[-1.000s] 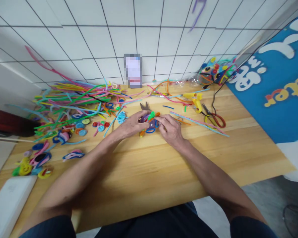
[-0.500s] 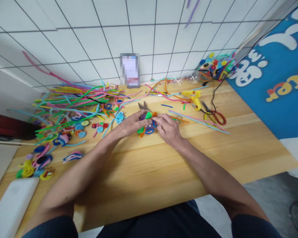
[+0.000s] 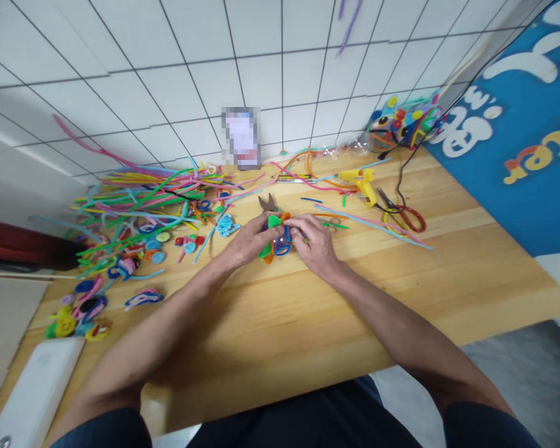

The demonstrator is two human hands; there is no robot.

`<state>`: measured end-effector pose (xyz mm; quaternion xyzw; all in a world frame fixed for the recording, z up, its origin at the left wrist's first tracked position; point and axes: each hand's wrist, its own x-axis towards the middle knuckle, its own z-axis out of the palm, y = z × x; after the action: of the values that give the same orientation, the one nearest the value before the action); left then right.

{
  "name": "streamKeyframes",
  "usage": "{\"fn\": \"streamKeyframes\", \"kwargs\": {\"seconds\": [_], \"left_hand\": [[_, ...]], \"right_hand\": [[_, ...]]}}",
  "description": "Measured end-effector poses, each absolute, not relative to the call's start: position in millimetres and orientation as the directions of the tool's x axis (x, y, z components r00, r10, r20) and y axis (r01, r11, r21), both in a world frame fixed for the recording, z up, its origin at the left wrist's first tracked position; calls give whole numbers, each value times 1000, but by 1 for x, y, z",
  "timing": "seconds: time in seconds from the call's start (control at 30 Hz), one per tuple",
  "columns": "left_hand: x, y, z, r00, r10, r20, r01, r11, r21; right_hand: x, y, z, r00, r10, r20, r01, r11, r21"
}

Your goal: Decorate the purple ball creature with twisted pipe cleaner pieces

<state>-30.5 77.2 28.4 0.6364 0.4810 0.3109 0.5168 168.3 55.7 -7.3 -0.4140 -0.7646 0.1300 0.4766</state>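
Between my hands, over the middle of the table, is a small pipe-cleaner craft piece [image 3: 280, 246] with green, orange, blue and purple parts. My left hand [image 3: 253, 239] closes round its left side, thumb lying across the top. On the right side my right hand [image 3: 316, 244] pinches the piece near its blue part with thumb and forefinger. My fingers cover much of the piece. Just beyond it lie pliers [image 3: 267, 203] with their jaws pointing away from me. A light-blue curled pipe-cleaner shape [image 3: 226, 225] rests left of my left hand.
A heap of pipe cleaners [image 3: 140, 196] spreads at the back left, with buttons and small craft pieces nearer me. At the back right are a yellow glue gun [image 3: 361, 185] and red-handled scissors [image 3: 411, 218]. A phone [image 3: 242, 138] leans on the tiled wall. A white box [image 3: 37, 389] sits front left.
The camera view has shifted slightly. Both hands keep hold of the craft piece at nearly the same spot, with only small finger movements.
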Motion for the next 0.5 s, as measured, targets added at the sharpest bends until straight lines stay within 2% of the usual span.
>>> {"fn": "streamKeyframes", "kwargs": {"seconds": [0.3,0.4,0.5], "left_hand": [[-23,60,16,261,961,-93,123,62,990],[-25,56,9,265,960,-85,118,56,991],[-26,53,4,274,959,-66,132,31,991]], "right_hand": [[168,55,-3,-154,755,638,482,621,-618],[166,53,2,-96,801,591,449,564,-693],[165,53,4,-10,878,479,390,444,-807]]}}
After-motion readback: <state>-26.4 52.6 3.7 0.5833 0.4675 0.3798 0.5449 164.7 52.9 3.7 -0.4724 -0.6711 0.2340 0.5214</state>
